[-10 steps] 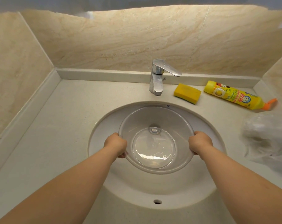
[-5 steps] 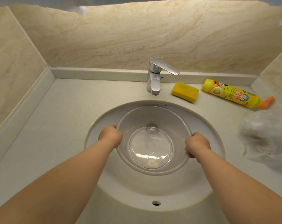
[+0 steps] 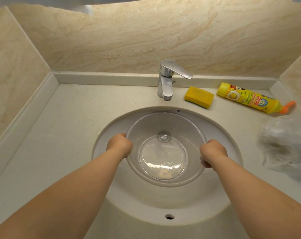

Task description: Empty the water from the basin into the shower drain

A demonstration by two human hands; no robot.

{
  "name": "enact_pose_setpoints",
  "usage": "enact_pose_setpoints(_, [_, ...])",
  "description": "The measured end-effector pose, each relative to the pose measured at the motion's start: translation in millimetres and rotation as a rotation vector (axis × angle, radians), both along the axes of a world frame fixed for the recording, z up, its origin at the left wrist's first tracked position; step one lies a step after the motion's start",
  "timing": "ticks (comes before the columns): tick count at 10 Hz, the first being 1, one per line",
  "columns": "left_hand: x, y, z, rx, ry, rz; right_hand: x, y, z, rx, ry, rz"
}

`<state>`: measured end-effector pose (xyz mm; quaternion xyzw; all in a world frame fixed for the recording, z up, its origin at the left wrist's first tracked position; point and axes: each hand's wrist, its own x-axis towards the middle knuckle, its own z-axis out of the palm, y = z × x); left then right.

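Note:
A clear plastic basin (image 3: 165,128) sits inside the white round sink (image 3: 110,135), with a shallow pool of water (image 3: 163,163) in its bottom. My left hand (image 3: 119,145) is closed on the basin's left rim. My right hand (image 3: 212,152) is closed on its right rim, slightly nearer to me. The sink's drain plug shows through the clear bottom. No shower drain is in view.
A chrome tap (image 3: 167,80) stands behind the sink. To its right lie a yellow sponge (image 3: 198,96) and a yellow detergent bottle (image 3: 251,99) on its side. A crumpled clear plastic bag (image 3: 284,144) lies on the right counter. Marble walls enclose the counter on three sides.
Both hands kept their hold on the rim. The basin shifted slightly and tipped a little toward me, and the water now pools at its near side. My right hand came a little lower.

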<state>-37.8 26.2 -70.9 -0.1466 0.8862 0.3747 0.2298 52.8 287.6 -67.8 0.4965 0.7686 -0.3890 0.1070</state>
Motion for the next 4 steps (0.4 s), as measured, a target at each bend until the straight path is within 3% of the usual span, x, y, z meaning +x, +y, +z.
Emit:
enact_pose_setpoints(3, [-4.0, -3.3, -7.6, 0.008, 0.004, -0.020, -5.4, 1.0, -4.7, 0.006, -0.054, -0.015])
enact_pose_setpoints(4, [-6.1, -3.2, -8.4, 0.004, -0.015, 0.009, -7.3, 1.0, -0.1, 0.010, -0.152, 0.030])
